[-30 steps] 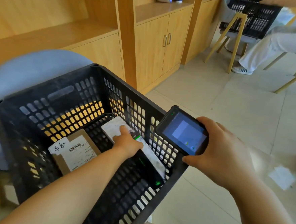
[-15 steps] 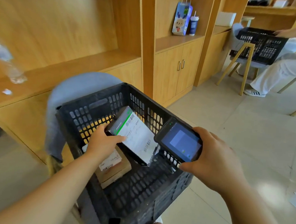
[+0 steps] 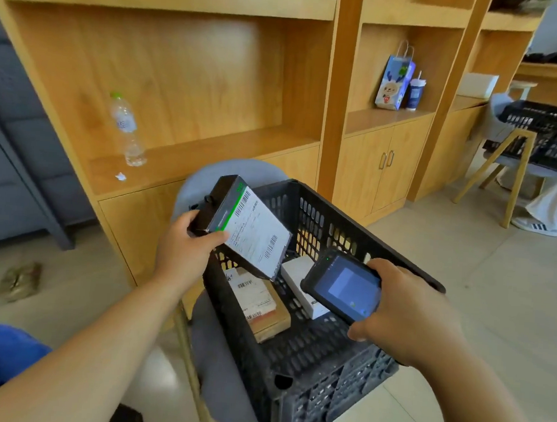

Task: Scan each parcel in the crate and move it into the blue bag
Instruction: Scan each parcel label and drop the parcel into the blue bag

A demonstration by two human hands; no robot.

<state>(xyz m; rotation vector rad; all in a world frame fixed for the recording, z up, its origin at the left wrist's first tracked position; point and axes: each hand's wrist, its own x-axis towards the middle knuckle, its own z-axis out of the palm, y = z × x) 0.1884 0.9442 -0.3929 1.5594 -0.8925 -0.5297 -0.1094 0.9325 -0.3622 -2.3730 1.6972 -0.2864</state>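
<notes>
Head view showed the left hand point(image 3: 185, 247) gripping a black parcel point(image 3: 252, 235) by its near end, up above the left rim of the crate point(image 3: 334, 389), label facing up. The right hand point(image 3: 405, 312) gripped the scanner point(image 3: 344, 288) just to the right. The best way looked to be pointing the scanner's far end at a barcode point(image 3: 272, 246), with the parcel held flat and steady.

The black box point(image 3: 237, 221) hides part of the cardboard parcel point(image 3: 263, 308), the scanner point(image 3: 344, 286) part of the white box point(image 3: 299, 276).
</notes>
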